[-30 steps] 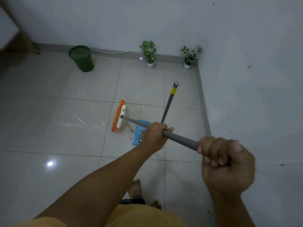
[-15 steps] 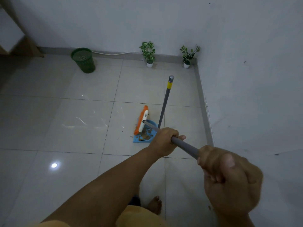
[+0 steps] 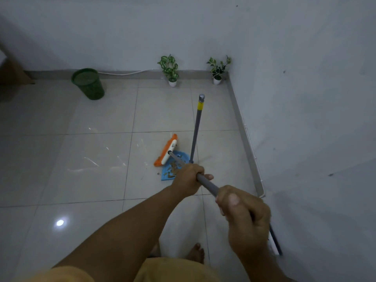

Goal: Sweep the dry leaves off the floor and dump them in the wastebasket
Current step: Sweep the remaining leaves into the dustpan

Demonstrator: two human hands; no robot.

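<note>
1. Both hands clench the broom's grey pole (image 3: 205, 183): left hand (image 3: 188, 179) farther down, right hand (image 3: 245, 212) near the body.
2. The orange broom head (image 3: 166, 150) rests at the far-left edge of the blue dustpan (image 3: 173, 168).
3. Most leaves (image 3: 173, 169) lie in the pan; a few specks sit on the floor (image 3: 97, 165) just left.
4. Leaves look light and brittle, so short, gentle strokes suit.
5. The pan's upright handle (image 3: 197, 127) looks the place to lift.
6. The bin (image 3: 88, 83) stands well apart, far left.
</note>
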